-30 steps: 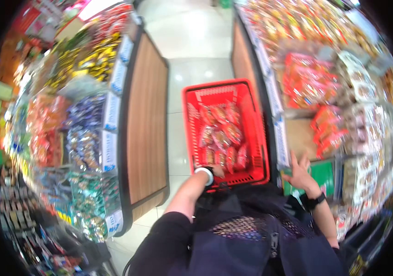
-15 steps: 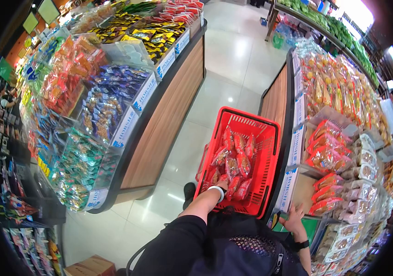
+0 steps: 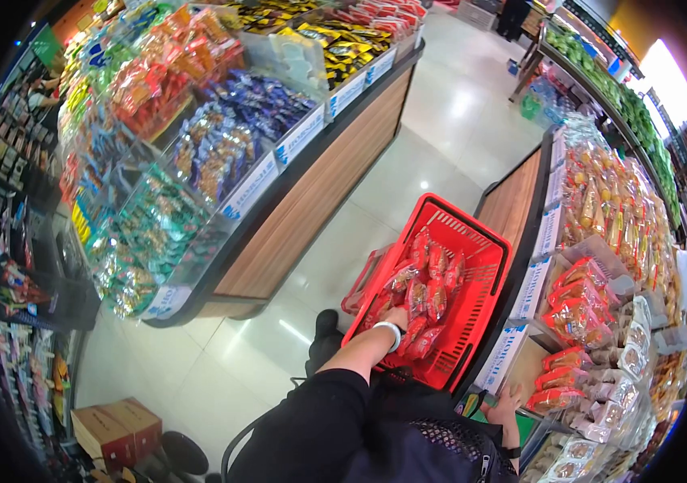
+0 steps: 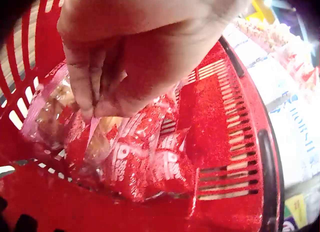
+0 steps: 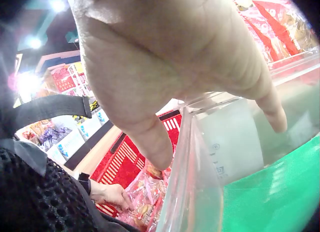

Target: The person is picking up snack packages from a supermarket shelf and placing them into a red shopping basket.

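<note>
A red plastic shopping basket (image 3: 486, 274) on the floor holds several red-and-clear snack packets (image 3: 437, 299). My left hand (image 3: 394, 317) reaches into its near left part. In the left wrist view, the thumb and fingertips pinch the edge of a snack packet (image 4: 75, 144) lying among the others. My right hand (image 3: 506, 408) is at the right-hand display, beside a bin of red packets (image 3: 562, 378). Its fingers are spread in the right wrist view, over a clear plastic divider (image 5: 187, 177) and a green panel (image 5: 275, 192), and hold nothing.
A wood-sided display (image 3: 319, 217) of bagged snacks runs along the left, with tiled floor (image 3: 311, 278) between. Close against the basket's right side stands another display (image 3: 512, 187). Cardboard boxes (image 3: 122, 431) sit at lower left. Farther off is a vegetable stand (image 3: 601, 72).
The head view has swung, so the basket and both hands now appear farther right, with more floor at left. The left hand stays in the basket and the right hand at the display.
</note>
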A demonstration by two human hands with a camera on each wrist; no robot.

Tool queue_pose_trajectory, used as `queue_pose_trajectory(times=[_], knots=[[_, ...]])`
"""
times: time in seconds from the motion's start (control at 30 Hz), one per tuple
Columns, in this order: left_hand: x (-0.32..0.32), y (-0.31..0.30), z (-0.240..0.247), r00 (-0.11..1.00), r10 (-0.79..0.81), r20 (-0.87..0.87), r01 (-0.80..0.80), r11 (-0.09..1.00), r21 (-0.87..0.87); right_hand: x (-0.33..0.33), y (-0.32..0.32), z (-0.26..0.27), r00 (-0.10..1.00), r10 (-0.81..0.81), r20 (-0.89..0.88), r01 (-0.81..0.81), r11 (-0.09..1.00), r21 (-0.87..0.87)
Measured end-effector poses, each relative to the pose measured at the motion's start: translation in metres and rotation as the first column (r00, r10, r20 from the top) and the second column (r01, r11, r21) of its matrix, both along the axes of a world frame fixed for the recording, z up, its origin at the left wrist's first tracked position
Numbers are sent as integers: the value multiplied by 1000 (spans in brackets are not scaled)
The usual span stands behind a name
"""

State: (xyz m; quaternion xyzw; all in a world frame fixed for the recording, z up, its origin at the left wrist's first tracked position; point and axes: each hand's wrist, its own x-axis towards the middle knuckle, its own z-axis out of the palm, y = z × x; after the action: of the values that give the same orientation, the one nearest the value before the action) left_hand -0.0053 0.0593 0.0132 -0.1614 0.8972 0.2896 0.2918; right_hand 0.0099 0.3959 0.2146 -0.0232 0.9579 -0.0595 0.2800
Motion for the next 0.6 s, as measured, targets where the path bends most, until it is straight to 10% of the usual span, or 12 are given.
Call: queue_pose_trajectory(times=[0.07, 0.27, 0.33, 0.4, 0.6], knots=[[-6, 0, 1, 988, 128, -88, -119, 988, 97, 0, 3, -6, 1000, -19, -10, 19, 1000, 0], [-24, -5, 111, 953, -190, -238, 220, 970, 107, 11, -50, 36, 970, 55, -235, -53, 999, 11], [-22, -10, 154, 953, -102, -286, 229, 859, 458, 10, -78, 53, 935, 95, -342, -116, 992, -43], [-18, -10, 212, 864, -157, -478, 413, 763, 497, 4, -97, 62, 903, 127, -410, -298, 872, -387], [-22, 26, 286, 778, -67, -624, 572, 484, 662, -9, -95, 50, 870, 113, -481, -393, 747, -536]])
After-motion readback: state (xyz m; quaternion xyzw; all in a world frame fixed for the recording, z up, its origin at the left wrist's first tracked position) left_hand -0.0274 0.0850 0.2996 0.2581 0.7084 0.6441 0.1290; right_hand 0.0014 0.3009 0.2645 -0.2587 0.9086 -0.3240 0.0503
